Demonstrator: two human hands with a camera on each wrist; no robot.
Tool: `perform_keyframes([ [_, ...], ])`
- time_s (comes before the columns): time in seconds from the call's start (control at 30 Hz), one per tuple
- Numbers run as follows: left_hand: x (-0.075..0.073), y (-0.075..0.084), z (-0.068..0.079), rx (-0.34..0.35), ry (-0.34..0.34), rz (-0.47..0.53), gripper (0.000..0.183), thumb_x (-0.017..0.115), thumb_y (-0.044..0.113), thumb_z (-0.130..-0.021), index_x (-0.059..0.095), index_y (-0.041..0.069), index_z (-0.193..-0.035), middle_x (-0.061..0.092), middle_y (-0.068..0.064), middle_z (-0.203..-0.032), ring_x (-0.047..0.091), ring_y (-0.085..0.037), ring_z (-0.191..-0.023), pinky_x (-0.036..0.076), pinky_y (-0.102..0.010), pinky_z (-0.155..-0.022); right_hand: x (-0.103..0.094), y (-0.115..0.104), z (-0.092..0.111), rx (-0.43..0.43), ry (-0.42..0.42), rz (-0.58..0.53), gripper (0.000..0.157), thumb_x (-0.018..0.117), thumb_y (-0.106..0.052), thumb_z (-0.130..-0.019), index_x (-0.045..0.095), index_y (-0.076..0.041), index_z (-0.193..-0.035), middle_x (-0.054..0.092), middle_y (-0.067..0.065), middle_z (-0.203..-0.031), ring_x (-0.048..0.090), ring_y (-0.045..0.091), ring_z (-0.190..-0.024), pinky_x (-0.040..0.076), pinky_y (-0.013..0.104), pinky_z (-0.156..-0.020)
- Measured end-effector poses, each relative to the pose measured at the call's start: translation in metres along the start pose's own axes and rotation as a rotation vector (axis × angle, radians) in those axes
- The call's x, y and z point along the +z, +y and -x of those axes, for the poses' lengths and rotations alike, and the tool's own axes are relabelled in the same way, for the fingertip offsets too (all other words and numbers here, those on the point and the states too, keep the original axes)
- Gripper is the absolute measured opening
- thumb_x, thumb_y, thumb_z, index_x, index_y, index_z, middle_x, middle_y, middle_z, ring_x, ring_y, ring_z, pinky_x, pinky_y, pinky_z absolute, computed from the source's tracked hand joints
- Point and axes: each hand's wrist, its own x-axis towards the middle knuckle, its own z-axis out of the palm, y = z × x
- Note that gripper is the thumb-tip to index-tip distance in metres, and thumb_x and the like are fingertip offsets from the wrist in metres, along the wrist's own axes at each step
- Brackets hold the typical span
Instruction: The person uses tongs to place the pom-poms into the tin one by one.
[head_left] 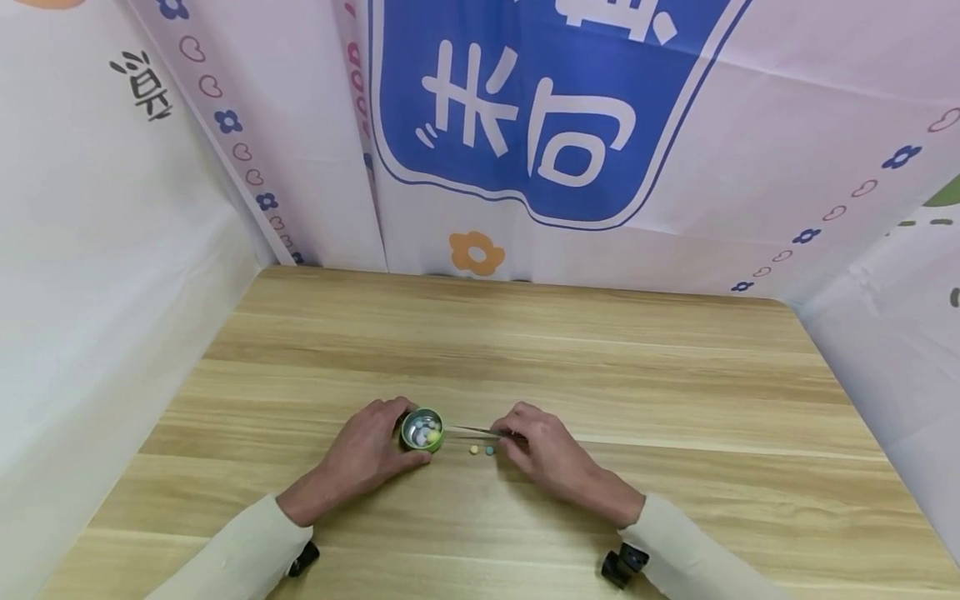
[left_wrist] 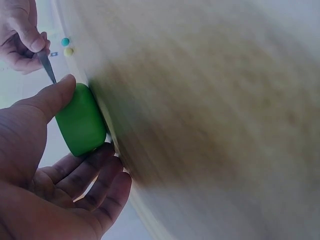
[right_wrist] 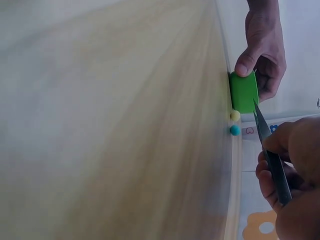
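A small round green tin (head_left: 438, 446) stands on the table with several pale and yellow balls (head_left: 433, 436) inside it. My left hand (head_left: 362, 454) holds the tin from the left, thumb and fingers on opposite sides of its wall. Thin metal tweezers (right_wrist: 274, 167) are pinched in my right hand (head_left: 551, 450), and their points reach left to the tin's rim. Just in front of the tweezers, a yellow ball (head_left: 474, 450) and a teal ball (head_left: 490, 450) lie on the wood. The left wrist view shows the tin's green side (left_wrist: 82, 122) close up.
The wooden table (head_left: 600, 358) runs back to a printed white curtain (head_left: 322, 208) with blue and orange figures. White sheets (head_left: 90, 292) also close in the left and right sides. Dark straps (head_left: 624, 565) sit at the sleeve cuffs.
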Motion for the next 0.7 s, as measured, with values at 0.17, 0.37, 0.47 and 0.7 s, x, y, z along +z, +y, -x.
perform_keyframes([
  [0.17,0.000,0.000,0.000,0.001,0.000,0.000,0.053,0.089,0.039,-0.068,0.064,0.011,-0.106,0.068,0.000,-0.095,0.060,-0.014,-0.087,0.051,-0.034,-0.075,-0.003,0.003,0.003,0.016,-0.004,-0.008,0.016,0.070,-0.005,-0.088,0.073,-0.008,-0.104,0.068,0.000,-0.094,0.062,0.007,-0.083,0.054,0.020,-0.073],
  [0.37,0.000,0.000,0.001,0.007,0.012,-0.002,0.054,0.089,0.039,-0.068,0.065,0.011,-0.106,0.069,-0.001,-0.096,0.062,-0.017,-0.091,0.052,-0.036,-0.078,-0.004,0.005,0.006,0.020,-0.009,-0.004,0.015,0.069,-0.005,-0.089,0.073,-0.008,-0.103,0.068,0.000,-0.094,0.063,0.007,-0.084,0.054,0.021,-0.074],
  [0.47,0.001,0.000,0.001,0.009,0.017,0.000,0.054,0.090,0.038,-0.067,0.065,0.011,-0.107,0.069,-0.001,-0.097,0.063,-0.019,-0.093,0.053,-0.038,-0.080,-0.005,0.005,0.008,0.023,-0.006,-0.007,0.015,0.069,-0.005,-0.089,0.074,-0.008,-0.103,0.068,-0.001,-0.094,0.062,0.007,-0.083,0.054,0.021,-0.073],
  [0.7,0.002,0.000,0.001,0.005,0.013,0.007,0.053,0.089,0.039,-0.068,0.065,0.011,-0.106,0.069,-0.001,-0.097,0.063,-0.018,-0.093,0.052,-0.038,-0.080,-0.007,0.007,0.011,0.016,0.003,-0.012,0.016,0.069,-0.002,-0.086,0.074,-0.007,-0.100,0.068,-0.001,-0.090,0.061,0.005,-0.080,0.053,0.018,-0.070],
])
